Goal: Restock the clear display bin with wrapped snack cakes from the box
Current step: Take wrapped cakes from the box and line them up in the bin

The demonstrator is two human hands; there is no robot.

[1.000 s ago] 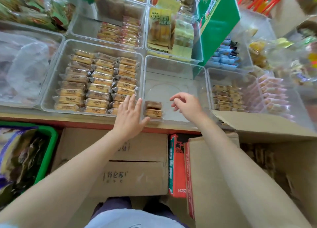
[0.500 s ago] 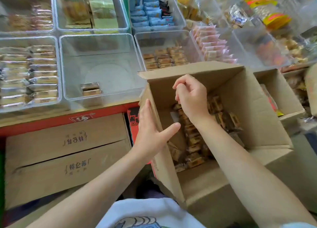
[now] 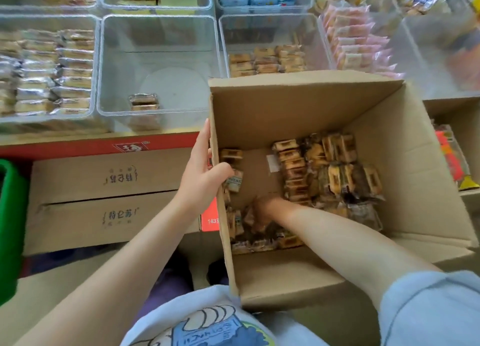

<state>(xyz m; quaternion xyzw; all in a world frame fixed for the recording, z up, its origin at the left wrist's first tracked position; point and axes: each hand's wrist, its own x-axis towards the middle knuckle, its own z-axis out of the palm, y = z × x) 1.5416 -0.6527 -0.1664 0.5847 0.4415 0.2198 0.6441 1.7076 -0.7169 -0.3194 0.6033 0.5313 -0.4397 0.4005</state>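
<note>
Head view shows your right hand (image 3: pixel 262 210) deep among the snack cakes (image 3: pixel 324 174) in the box (image 3: pixel 298 98); its grip cannot be told. Your left hand (image 3: pixel 205 174) clasps the box's left wall. The clear display bin (image 3: pixel 158 67) lies up-left, nearer your left. Half a second ago your right hand hovered above.

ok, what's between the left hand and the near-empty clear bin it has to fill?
Head view: the left hand grips the box's left wall. Between it and the clear bin lie only the bin's front wall and the shelf's red edge.
</note>
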